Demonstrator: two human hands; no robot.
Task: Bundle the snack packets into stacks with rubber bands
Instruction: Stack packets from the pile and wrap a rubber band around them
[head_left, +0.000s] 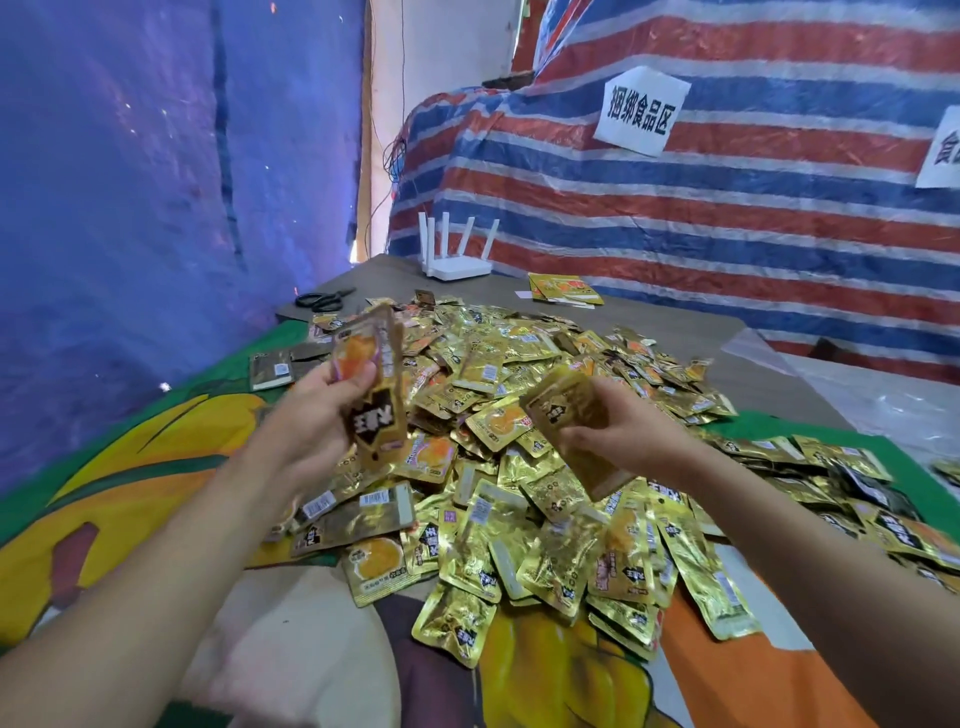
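A striped tarp (727, 182) hangs behind the bench (753, 374), which carries a wide heap of gold snack packets (519, 467) spread over a printed cloth (130, 467). Above the heap, the left hand (311, 421) has its fingers clasped round a small upright stack of packets (374, 395). The right hand (618, 431) grips 1 tilted packet (576, 426). Far back lie a white router (457, 260) and black scissors (322, 300).

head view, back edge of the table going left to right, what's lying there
scissors → white router → small stack of packets, which lies apart from the big heap
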